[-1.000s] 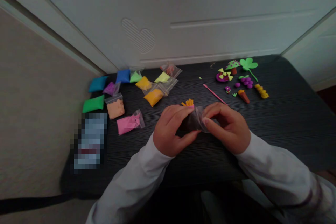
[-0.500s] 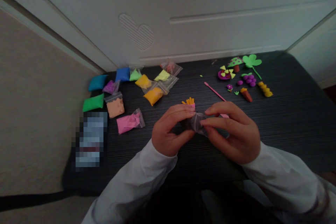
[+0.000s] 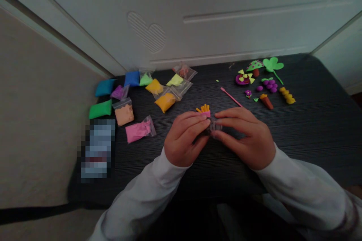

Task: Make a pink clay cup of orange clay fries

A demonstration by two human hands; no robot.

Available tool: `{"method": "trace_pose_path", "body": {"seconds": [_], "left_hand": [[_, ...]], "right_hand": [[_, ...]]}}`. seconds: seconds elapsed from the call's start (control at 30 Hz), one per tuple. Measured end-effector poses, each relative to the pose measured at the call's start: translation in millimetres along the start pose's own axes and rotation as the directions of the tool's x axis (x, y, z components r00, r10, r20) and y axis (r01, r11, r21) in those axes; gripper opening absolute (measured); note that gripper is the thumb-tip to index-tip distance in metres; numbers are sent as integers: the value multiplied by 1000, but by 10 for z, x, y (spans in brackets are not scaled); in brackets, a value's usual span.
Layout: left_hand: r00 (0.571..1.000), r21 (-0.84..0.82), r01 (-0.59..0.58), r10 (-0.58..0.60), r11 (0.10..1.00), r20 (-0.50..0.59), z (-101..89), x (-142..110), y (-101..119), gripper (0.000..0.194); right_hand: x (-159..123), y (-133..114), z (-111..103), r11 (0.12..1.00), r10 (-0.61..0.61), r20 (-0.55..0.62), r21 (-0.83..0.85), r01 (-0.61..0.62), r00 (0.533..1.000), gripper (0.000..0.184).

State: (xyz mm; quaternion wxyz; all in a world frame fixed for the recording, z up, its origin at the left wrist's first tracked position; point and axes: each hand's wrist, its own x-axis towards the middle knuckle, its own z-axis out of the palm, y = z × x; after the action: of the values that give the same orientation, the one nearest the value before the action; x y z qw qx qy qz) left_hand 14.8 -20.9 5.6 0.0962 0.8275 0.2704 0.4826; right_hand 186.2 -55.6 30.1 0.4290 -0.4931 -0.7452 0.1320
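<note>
Between my hands is a small clear zip bag (image 3: 217, 125) with something dark inside, perhaps black clay. My left hand (image 3: 183, 139) is closed around the bag's dark end, which its fingers mostly hide. My right hand (image 3: 247, 135) pinches the clear end with thumb and fingertips. Just beyond the left fingertips stands a clay box of French fries (image 3: 204, 110), yellow sticks in a pink holder. A pink modelling tool (image 3: 231, 97) lies past my right hand, its near end hidden behind the fingers.
Bags of coloured clay lie at left and back, among them a pink bag (image 3: 138, 131) and an orange bag (image 3: 165, 102). A blurred-out phone-like object (image 3: 98, 148) is at front left. Clay figures, including a green clover (image 3: 273, 64) and purple grapes (image 3: 270, 85), sit at back right.
My right hand shifted away and back, and its fingers changed their grip on the bag. The bag's clear end now looks shorter and more gathered. The left hand stays nearly in place.
</note>
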Motion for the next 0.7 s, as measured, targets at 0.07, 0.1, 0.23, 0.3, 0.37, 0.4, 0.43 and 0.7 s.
{"method": "trace_pose_path", "body": {"seconds": [0.07,0.1,0.23,0.3,0.37,0.4,0.43,0.7], "left_hand": [[1000,21,-10,10,1000,7,4,-14,-2,43],[1000,28,-15,15,999,9,6,-20,-3,43],[1000,38,-19,19,999,22,18,-38,4,42],[1000,29,-15,14,999,24,26,-40,11,41],[1000,7,-6,5,1000,17,33,-35,18,40],[1000,-7,1,-1,1000,15,35,-29,21,40],[1000,-22,8,-7,1000,15,35,-22,24,40],[996,-71,80,-77,994,50,-26,35,4,41]], "right_hand": [[3,3,20,998,39,6,38,-40,999,13],[5,4,30,997,55,9,53,-55,998,13],[7,4,63,991,96,35,95,-99,995,12],[5,0,72,988,111,41,107,-114,993,11],[3,-6,74,984,126,47,119,-131,991,10],[4,-7,72,982,135,51,126,-141,989,10],[6,-7,66,979,144,57,136,-151,988,9],[37,72,-71,926,202,75,310,-215,977,6]]}}
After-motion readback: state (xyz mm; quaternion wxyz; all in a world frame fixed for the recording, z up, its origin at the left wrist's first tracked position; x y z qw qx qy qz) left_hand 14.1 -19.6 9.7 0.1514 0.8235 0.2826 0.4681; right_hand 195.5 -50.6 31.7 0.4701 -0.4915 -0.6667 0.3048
